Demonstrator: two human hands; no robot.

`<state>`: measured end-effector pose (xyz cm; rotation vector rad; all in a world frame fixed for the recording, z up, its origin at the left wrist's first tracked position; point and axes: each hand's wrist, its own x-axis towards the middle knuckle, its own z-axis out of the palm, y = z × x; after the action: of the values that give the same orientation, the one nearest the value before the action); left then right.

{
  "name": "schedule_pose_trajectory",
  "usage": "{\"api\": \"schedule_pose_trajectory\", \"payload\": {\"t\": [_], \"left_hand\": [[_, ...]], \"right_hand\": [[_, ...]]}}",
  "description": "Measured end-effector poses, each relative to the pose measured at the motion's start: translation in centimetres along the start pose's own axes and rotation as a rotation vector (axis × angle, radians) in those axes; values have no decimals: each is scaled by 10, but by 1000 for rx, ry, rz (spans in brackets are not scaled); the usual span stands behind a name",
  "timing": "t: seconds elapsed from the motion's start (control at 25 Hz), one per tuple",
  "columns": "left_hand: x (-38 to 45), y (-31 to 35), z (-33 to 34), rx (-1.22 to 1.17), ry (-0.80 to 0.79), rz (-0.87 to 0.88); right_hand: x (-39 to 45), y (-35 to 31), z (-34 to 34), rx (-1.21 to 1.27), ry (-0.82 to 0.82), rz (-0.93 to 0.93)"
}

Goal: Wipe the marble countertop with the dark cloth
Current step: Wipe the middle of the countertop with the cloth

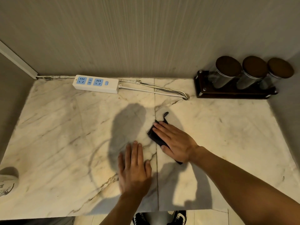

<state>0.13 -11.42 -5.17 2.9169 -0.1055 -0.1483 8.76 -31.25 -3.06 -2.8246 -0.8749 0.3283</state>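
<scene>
Looking down, I see a pale veined marble countertop (65, 127) set into a corner. At its far left edge sits part of a white cup (7, 181). Against the back wall lies a white power strip (96, 84) with blue sockets, its cable running right. Near the middle my left hand (134, 169) lies flat on the stone, fingers together, holding nothing. Just to its right, apart from it, my right hand (176, 142) presses palm down on the dark cloth (155, 135), fingers extended; the cloth shows beyond my fingers and below my wrist. At the back right corner a dark rack (227, 93) holds three jars (227, 72) with brown lids.
</scene>
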Motion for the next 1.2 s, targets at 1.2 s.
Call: {"api": "schedule_pose_trajectory", "payload": {"t": [1.2], "left_hand": [[2,2,-5,13,17,-15]], "right_hand": [[36,0,5,197,309,935]]}}
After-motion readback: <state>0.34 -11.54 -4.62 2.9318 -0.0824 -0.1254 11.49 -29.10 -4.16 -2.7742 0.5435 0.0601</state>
